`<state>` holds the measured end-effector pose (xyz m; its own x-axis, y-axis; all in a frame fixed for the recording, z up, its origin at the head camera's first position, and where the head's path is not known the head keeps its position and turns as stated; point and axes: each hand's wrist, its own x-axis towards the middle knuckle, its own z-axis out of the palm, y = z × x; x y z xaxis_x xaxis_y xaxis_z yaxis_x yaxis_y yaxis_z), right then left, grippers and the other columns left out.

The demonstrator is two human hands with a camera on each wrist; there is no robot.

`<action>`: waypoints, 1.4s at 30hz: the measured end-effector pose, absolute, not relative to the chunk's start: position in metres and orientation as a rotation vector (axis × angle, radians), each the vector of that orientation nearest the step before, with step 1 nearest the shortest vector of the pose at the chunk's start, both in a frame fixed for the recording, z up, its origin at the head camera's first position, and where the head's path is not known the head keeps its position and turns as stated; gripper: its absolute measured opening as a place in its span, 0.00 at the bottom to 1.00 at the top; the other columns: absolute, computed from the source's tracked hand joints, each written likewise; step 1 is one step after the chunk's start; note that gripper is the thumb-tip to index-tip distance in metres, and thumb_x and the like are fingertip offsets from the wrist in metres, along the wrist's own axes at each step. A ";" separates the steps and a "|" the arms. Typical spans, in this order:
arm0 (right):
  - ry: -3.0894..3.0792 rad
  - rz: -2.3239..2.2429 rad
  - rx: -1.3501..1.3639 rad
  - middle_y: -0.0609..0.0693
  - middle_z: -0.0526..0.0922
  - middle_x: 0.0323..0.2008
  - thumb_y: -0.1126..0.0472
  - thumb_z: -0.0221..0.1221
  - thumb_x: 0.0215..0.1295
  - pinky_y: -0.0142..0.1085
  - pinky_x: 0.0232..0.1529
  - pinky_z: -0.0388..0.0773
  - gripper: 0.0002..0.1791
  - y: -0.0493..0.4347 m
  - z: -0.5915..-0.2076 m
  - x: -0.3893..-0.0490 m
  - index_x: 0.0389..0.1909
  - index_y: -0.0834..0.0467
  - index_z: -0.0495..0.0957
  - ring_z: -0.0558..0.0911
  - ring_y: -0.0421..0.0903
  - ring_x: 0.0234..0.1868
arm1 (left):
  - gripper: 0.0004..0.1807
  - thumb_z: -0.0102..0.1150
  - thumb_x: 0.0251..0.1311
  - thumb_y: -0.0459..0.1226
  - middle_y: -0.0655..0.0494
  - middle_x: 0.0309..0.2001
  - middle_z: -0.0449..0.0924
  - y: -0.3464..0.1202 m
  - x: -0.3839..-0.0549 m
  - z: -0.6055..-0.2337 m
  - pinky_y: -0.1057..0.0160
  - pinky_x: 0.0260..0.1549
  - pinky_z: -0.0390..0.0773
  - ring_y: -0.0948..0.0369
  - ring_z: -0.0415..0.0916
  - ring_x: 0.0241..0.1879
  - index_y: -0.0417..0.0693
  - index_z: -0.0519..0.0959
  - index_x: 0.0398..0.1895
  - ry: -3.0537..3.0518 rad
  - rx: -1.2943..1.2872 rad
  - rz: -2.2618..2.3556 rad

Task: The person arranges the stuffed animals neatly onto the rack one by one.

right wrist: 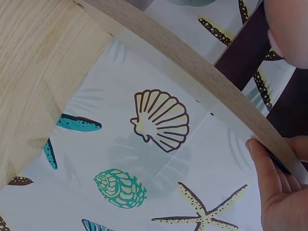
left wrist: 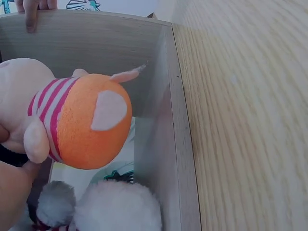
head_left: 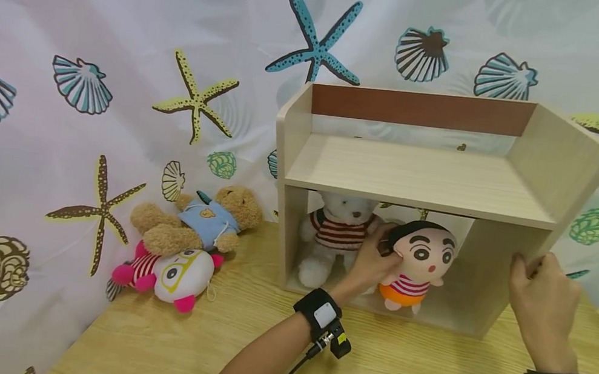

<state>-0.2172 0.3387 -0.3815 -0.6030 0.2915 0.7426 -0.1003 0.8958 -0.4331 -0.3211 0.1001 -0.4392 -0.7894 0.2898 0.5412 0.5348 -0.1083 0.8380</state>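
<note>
My left hand (head_left: 370, 266) grips a plush boy doll (head_left: 420, 260) by the side of its head, at the open front of the shelf's lower compartment. The doll has black hair, a pink-striped shirt and orange shorts; it is upright, and its orange bottom (left wrist: 94, 125) shows in the left wrist view. Just left of it, a white teddy bear (head_left: 340, 231) in a striped sweater sits inside the compartment, its head top hidden by the board. My right hand (head_left: 544, 307) holds the front edge of the shelf's right side panel (right wrist: 226, 89), fingers on the outer face.
The pale wooden shelf (head_left: 422, 169) stands on a wood-grain table (head_left: 173, 344) against a patterned curtain (head_left: 146, 24). At the left, a brown teddy bear (head_left: 208, 220) in a blue top lies over a pink and white plush toy (head_left: 186, 275). A cable runs from my left wrist.
</note>
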 end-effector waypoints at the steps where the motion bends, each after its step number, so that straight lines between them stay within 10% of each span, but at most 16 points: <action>1: -2.152 0.553 -0.142 0.76 0.77 0.23 0.65 0.57 0.67 0.42 0.12 0.59 0.16 0.339 -0.382 -0.217 0.30 0.78 0.73 0.75 0.70 0.17 | 0.28 0.62 0.57 0.23 0.43 0.53 0.77 0.104 -0.322 -0.440 0.65 0.49 0.77 0.62 0.77 0.49 0.37 0.72 0.63 -1.971 -0.909 -2.029; 13: -2.181 0.567 -0.170 0.77 0.78 0.26 0.65 0.57 0.68 0.41 0.11 0.62 0.16 0.338 -0.386 -0.215 0.35 0.79 0.73 0.77 0.69 0.18 | 0.28 0.62 0.59 0.25 0.50 0.55 0.79 0.127 -0.326 -0.449 0.70 0.46 0.77 0.65 0.77 0.48 0.45 0.73 0.65 -2.140 -0.803 -2.022; 22: -2.155 0.532 -0.144 0.76 0.77 0.23 0.67 0.59 0.66 0.42 0.11 0.61 0.14 0.342 -0.387 -0.213 0.31 0.79 0.73 0.75 0.66 0.15 | 0.27 0.62 0.61 0.31 0.64 0.37 0.75 0.147 -0.341 -0.448 0.71 0.36 0.70 0.70 0.69 0.37 0.52 0.75 0.64 -2.177 -0.774 -1.970; 42: -2.148 0.525 -0.138 0.77 0.79 0.26 0.67 0.59 0.67 0.46 0.11 0.66 0.15 0.340 -0.383 -0.217 0.36 0.80 0.74 0.78 0.68 0.17 | 0.32 0.58 0.54 0.21 0.49 0.51 0.78 0.181 -0.367 -0.447 0.68 0.40 0.78 0.59 0.79 0.46 0.49 0.74 0.64 -2.194 -0.609 -2.150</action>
<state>-0.2166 0.3396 -0.3827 -0.5945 0.2862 0.7514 -0.0931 0.9037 -0.4179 -0.3673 0.1806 -0.4472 -0.9243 0.2653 0.2742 0.2795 -0.0185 0.9600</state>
